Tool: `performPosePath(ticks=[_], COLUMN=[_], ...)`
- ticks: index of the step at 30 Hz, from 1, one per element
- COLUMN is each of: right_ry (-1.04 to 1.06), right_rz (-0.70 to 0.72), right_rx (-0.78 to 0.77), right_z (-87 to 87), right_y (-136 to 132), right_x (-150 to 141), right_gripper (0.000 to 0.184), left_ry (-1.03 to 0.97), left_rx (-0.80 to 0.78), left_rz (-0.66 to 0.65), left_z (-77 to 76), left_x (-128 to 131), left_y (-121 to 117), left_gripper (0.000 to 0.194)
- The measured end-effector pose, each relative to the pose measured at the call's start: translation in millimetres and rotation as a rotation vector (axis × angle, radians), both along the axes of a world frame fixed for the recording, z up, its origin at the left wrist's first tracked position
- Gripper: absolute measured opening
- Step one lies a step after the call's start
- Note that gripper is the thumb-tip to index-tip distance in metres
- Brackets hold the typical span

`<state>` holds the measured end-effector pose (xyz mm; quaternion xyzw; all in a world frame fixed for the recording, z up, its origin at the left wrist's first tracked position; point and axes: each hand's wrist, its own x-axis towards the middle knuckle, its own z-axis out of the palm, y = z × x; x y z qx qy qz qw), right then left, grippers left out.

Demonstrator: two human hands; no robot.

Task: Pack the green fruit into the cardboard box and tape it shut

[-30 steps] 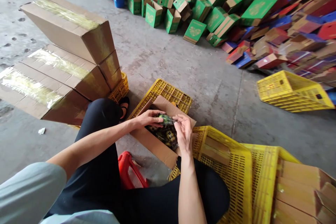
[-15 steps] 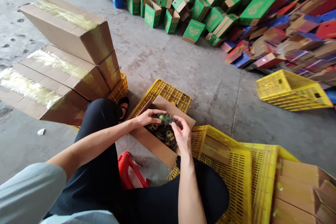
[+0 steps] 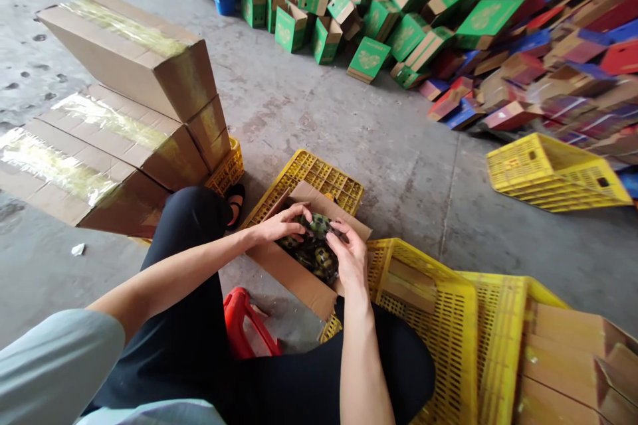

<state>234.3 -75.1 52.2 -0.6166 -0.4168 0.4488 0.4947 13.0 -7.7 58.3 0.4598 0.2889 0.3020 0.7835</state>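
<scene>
A round green fruit (image 3: 320,226) in dark, partly see-through wrapping is pinched between both hands over an open cardboard box (image 3: 292,277). My left hand (image 3: 285,224) grips its left side with bent fingers and thumb. At the right side, the fingers and thumb of my right hand (image 3: 349,249) close on the fruit's wrapping. Below the hands, several yellowish-green fruits (image 3: 323,255) lie in the box among dark wrapping. The fruit's exact kind cannot be made out. Beneath the box is an upturned yellow crate (image 3: 319,176), its gridded base showing behind the far flap.
Taped cartons (image 3: 134,60) are stacked at left on yellow crates. Close on my right stand yellow crates (image 3: 448,319) holding cardboard. A red stool (image 3: 244,319) is between my legs. Green boxes (image 3: 369,56) pile up at the back, with another yellow crate (image 3: 553,172) at right.
The fruit has turned between my hands: its smooth green face has given way to dark-patterned wrapping. My left fingers have lifted slightly, and my right hand has shifted a little right.
</scene>
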Motion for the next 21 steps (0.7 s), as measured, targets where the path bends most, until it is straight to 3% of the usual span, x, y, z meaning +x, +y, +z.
performPosePath(ticks=[3, 5, 10, 13, 16, 21], right_ry=[-0.052, -0.074, -0.048, 0.116, 0.185, 0.151], right_rz=[-0.013, 0.036, 0.098, 0.051, -0.004, -0.036], right_rx=[0.042, 0.069, 0.106, 0.042, -0.062, -0.144], right_z=[3.0, 5.7, 11.3, 14.0, 13.8, 7.5], right_y=[0.4, 0.2, -0.8, -1.6, -1.5, -0.7], right_x=[-0.2, -3.2, -13.5, -16.2, -16.1, -12.6], right_gripper=[0.030, 0.025, 0.025, 0.044, 0.058, 0.045], left_ry=[-0.028, -0.003, -0.002, 0.007, 0.036, 0.053], left_rx=[-0.196, -0.246, -0.259, -0.199, -0.082, 0.001], left_rz=[0.057, 0.096, 0.119, 0.163, 0.170, 0.113], left_z=[-1.4, -3.1, -5.2, -7.1, -9.7, -12.2], left_x=[3.5, 5.0, 3.9, 2.5, 2.8, 5.6], left_y=[-0.8, -0.5, -1.3, -0.3, 1.8, 2.0], left_gripper=[0.047, 0.060, 0.083, 0.091, 0.092, 0.074])
